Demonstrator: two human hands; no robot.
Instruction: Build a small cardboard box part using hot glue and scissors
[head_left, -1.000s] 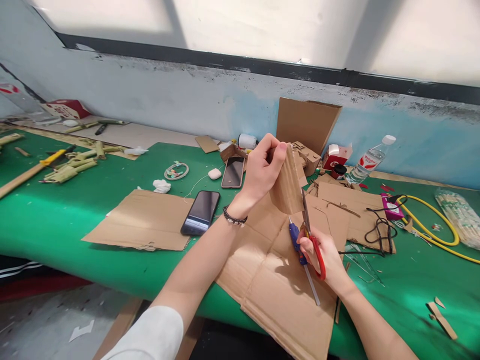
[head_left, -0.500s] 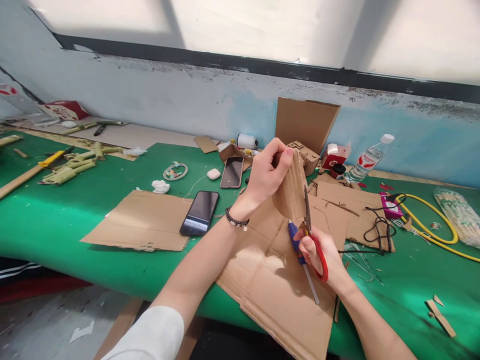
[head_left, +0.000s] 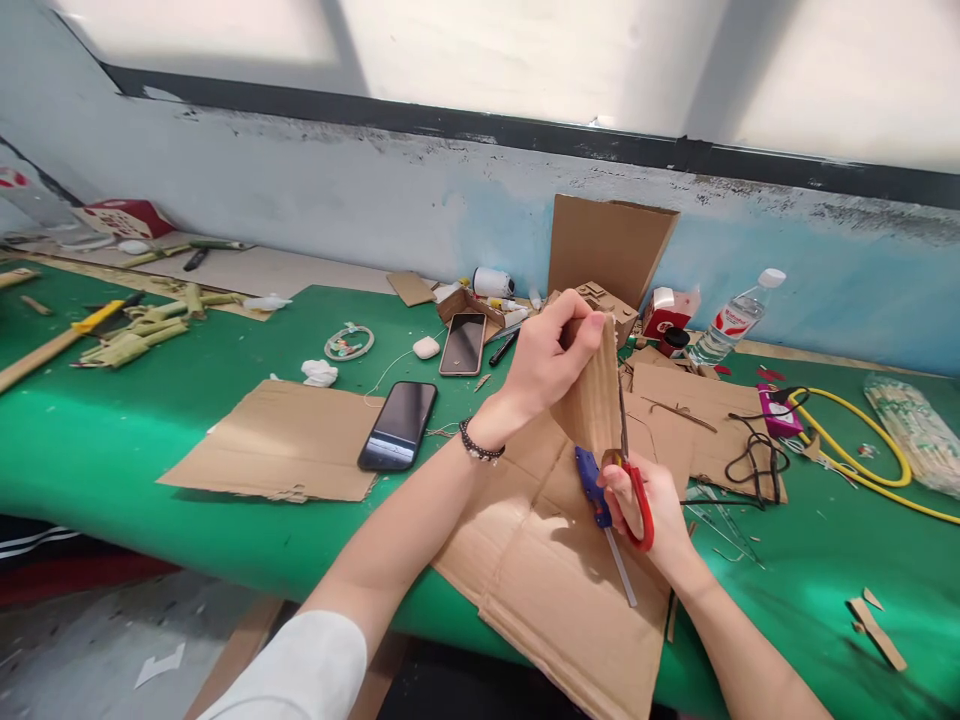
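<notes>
My left hand (head_left: 551, 350) pinches the top of a small piece of cardboard (head_left: 592, 405) and holds it up above the table. My right hand (head_left: 645, 505) is closed round the red handles of a pair of scissors (head_left: 640, 510), whose blades point upward along the right edge of that piece. Just left of the scissors lies a blue glue gun (head_left: 590, 480) with a clear glue stick (head_left: 621, 570) coming out of its back. Beneath both hands spreads a large cardboard sheet (head_left: 570, 620).
Left of my forearm are a phone (head_left: 397, 425) and another cardboard sheet (head_left: 277, 440). A second phone (head_left: 463, 343) lies further back. On the right are a water bottle (head_left: 739, 318), a yellow cable (head_left: 892, 430), a black cord (head_left: 757, 465) and a bag of sticks (head_left: 915, 430).
My left hand and the cardboard piece have moved slightly right and down. The scissor blades now sit closer along its edge, more hidden from view.
</notes>
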